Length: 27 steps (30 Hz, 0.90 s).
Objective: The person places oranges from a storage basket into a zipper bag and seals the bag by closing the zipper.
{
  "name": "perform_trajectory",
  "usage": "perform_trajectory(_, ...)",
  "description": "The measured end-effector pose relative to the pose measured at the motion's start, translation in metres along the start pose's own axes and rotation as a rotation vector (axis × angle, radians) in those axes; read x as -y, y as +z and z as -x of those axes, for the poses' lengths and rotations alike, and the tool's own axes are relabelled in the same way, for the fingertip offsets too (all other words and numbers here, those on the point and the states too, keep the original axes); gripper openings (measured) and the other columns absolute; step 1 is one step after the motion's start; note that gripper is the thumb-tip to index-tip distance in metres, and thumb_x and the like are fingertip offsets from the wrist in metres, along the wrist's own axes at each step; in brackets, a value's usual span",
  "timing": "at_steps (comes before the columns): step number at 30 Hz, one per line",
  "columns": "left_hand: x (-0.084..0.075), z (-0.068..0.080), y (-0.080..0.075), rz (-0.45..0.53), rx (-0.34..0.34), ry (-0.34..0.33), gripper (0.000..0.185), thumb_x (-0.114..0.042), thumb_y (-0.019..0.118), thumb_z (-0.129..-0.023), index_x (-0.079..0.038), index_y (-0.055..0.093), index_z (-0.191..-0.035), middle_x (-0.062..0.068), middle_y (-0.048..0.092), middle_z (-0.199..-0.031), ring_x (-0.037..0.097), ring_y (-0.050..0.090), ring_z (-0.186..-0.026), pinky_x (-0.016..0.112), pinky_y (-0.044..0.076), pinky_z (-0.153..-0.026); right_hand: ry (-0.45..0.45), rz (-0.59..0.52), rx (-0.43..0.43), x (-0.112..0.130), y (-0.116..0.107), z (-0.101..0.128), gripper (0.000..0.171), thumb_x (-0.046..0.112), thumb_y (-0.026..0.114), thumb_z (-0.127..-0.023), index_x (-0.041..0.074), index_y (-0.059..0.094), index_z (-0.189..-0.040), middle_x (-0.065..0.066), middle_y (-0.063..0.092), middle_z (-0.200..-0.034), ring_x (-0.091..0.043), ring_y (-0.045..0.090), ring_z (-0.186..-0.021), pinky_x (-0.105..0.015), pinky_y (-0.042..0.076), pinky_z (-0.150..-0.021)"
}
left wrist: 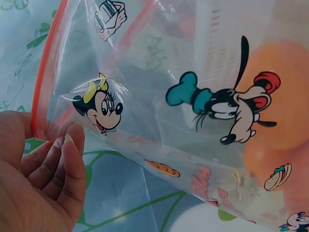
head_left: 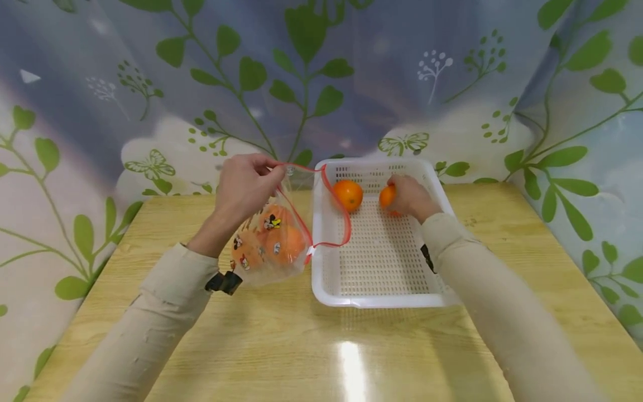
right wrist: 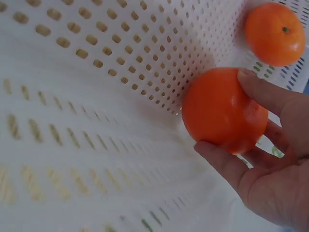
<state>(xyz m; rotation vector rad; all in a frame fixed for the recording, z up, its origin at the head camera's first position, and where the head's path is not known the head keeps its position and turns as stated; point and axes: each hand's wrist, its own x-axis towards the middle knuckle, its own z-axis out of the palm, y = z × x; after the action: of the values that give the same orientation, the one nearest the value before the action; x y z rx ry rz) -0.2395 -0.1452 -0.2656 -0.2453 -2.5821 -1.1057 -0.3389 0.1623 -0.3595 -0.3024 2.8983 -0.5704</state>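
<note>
In the head view my left hand [head_left: 246, 184] pinches the top edge of a clear zip bag [head_left: 266, 273] printed with cartoon figures. Its red-rimmed mouth gapes toward the basket, and several oranges [head_left: 286, 243] lie inside it. Over the white basket [head_left: 382, 302], my right hand [head_left: 409, 195] grips an orange [right wrist: 219, 111] between thumb and fingers, as the right wrist view shows. A second orange [head_left: 348, 195] sits in the basket's back left corner. The left wrist view has the left hand [left wrist: 43, 179] at the bag's red zip edge.
Basket and bag stand side by side on a wooden table [head_left: 281, 346], the bag's mouth overlapping the basket's left rim. Behind the table hangs a leaf-patterned curtain [head_left: 372, 72]. A red slider [head_left: 309, 254] sits at the front corner of the bag's mouth.
</note>
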Motion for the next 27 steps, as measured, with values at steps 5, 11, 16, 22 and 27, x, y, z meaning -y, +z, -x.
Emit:
perform_trajectory(5, 0.000, -0.002, 0.001, -0.017, -0.001, -0.008, 0.021, -0.023, 0.058, -0.088, -0.011, 0.075, -0.094, 0.000, 0.066, -0.063, 0.019, 0.056, -0.043, 0.029, 0.038, -0.038, -0.076, -0.012, 0.021, 0.008, -0.012, 0.010, 0.064, 0.012, 0.073, -0.083, -0.006, 0.043, -0.136, -0.026, 0.048, -0.130, -0.039, 0.048, -0.114, -0.052, 0.040, -0.095)
perform_trajectory(11, -0.001, -0.004, 0.003, -0.021, 0.008, -0.014, 0.021, -0.023, 0.058, -0.089, -0.011, 0.074, -0.095, 0.000, 0.065, -0.062, 0.019, 0.058, -0.046, 0.029, 0.037, -0.038, -0.185, -0.076, -0.082, 0.033, -0.037, 0.038, 0.066, 0.017, 0.077, -0.081, 0.003, 0.046, -0.137, -0.018, 0.045, -0.136, -0.035, 0.046, -0.113, -0.052, 0.041, -0.093)
perform_trajectory(16, -0.002, -0.005, 0.004, -0.026, 0.014, -0.017, 0.022, -0.024, 0.058, -0.088, -0.011, 0.074, -0.096, 0.000, 0.065, -0.061, 0.017, 0.058, -0.046, 0.029, 0.037, -0.038, -0.329, -0.102, -0.192, 0.058, -0.046, 0.066, 0.064, 0.020, 0.079, -0.080, 0.009, 0.049, -0.136, -0.012, 0.046, -0.136, -0.031, 0.048, -0.112, -0.048, 0.044, -0.094)
perform_trajectory(22, -0.001, -0.005, 0.005, -0.018, 0.004, 0.001, 0.022, -0.022, 0.057, -0.088, -0.011, 0.074, -0.096, 0.000, 0.064, -0.059, 0.017, 0.057, -0.044, 0.029, 0.036, -0.037, -0.454, -0.103, -0.312, 0.081, -0.049, 0.092, 0.062, 0.019, 0.080, -0.079, 0.011, 0.052, -0.135, -0.009, 0.046, -0.134, -0.029, 0.051, -0.111, -0.045, 0.045, -0.094)
perform_trajectory(27, -0.001, -0.006, 0.005, -0.008, 0.006, -0.008, 0.021, -0.021, 0.057, -0.089, -0.011, 0.074, -0.097, 0.000, 0.064, -0.059, 0.019, 0.056, -0.043, 0.028, 0.035, -0.036, -0.553, -0.102, -0.354, 0.094, -0.049, 0.103, 0.064, 0.018, 0.081, -0.078, 0.011, 0.052, -0.135, -0.008, 0.045, -0.135, -0.028, 0.050, -0.116, -0.041, 0.045, -0.096)
